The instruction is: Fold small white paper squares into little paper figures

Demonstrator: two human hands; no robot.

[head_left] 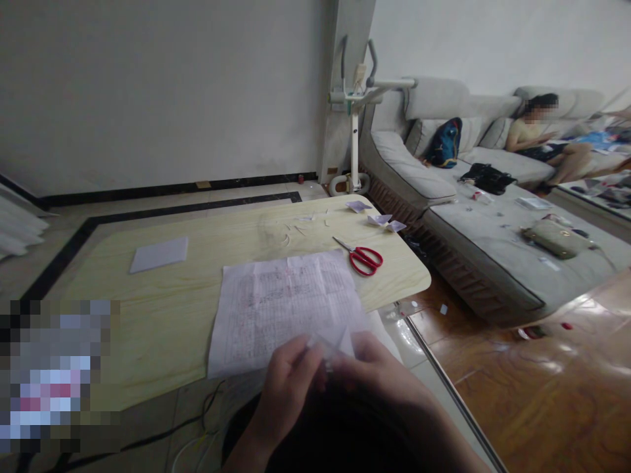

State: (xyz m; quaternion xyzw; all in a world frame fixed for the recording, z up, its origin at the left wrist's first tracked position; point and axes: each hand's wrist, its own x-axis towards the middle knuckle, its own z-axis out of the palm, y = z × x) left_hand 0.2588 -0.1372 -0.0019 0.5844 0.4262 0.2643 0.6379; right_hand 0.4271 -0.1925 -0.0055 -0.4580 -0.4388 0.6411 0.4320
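Close to my body, my left hand (pixel 294 369) and my right hand (pixel 372 368) are closed together on a small folded piece of white paper (pixel 344 343). Its lower part is blurred and partly hidden by my fingers. Under and beyond my hands lies a large creased printed sheet (pixel 280 302), hanging slightly over the table's near edge. Red-handled scissors (pixel 365 260) rest to the right of the sheet, blades slightly apart and pointing up-left. Several small folded paper pieces (pixel 379 219) sit near the far right corner.
Thin paper scraps (pixel 298 228) lie on the pale wooden table (pixel 128 322). A white rectangular pad (pixel 158 255) is at the left. To the right stands a grey sofa (pixel 473 256) with bags; a person (pixel 535 135) sits there. Cables (pixel 197 420) hang below the near edge.
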